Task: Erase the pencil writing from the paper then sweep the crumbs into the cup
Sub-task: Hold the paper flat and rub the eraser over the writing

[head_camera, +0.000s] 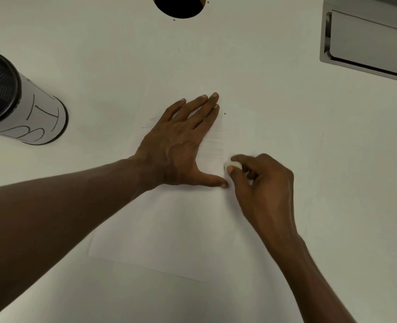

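Note:
A white sheet of paper [169,229] lies on the white table in the middle of the head view. My left hand [181,143] lies flat on it with fingers straight and thumb spread, pressing it down. Just right of that thumb, my right hand [262,180] pinches a small white eraser [232,164] against the paper. Faint pencil marks [216,138] show between the two hands, and a faint grey smear [149,123] lies left of my left hand. The cup [18,101], a black mesh cylinder wrapped in white paper with drawn letters, stands at the far left.
A round dark hole [179,5] opens in the table at the top centre. A grey metal device [367,38] sits at the top right corner. A few dark specks [224,113] lie near my left fingertips.

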